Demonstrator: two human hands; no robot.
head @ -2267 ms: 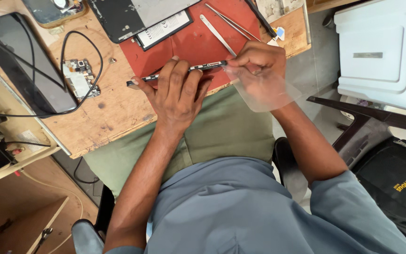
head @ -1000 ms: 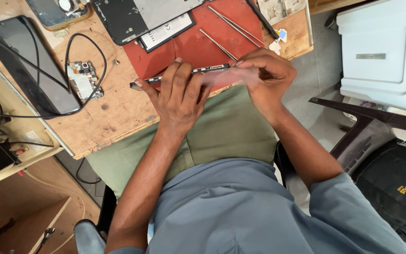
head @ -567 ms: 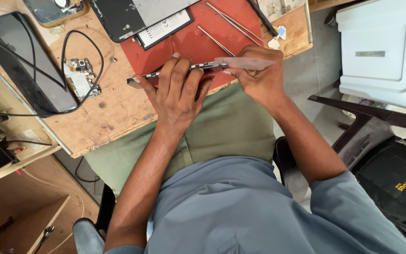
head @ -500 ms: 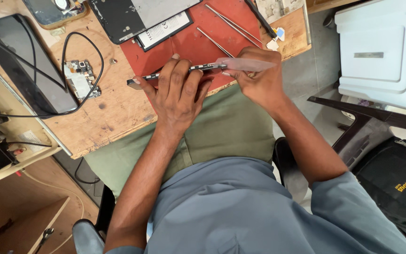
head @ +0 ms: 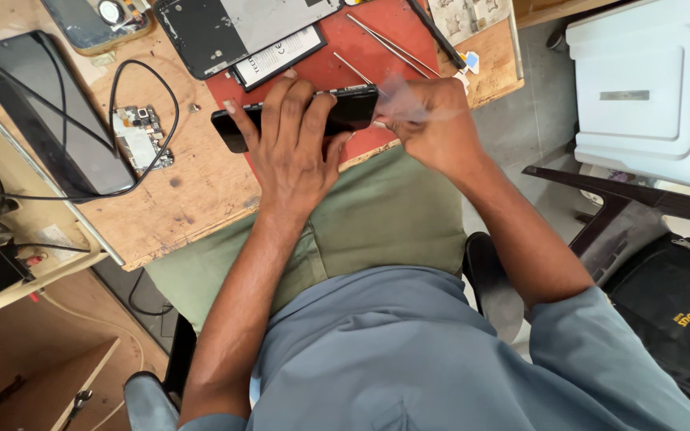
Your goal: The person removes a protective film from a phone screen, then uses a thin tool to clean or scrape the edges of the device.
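black phone [head: 337, 112] is lying flat on the red mat [head: 361, 48] near the surface [head: 193, 199] edge | left hand [head: 293, 148] is pressing down, gripping it | right hand [head: 433, 124] is pinching its right end | circuit board [head: 141, 137] is sitting well apart, left

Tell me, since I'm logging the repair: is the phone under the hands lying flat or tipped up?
Tipped up. The black phone stands on its long edge on the red mat, left hand steadying it.
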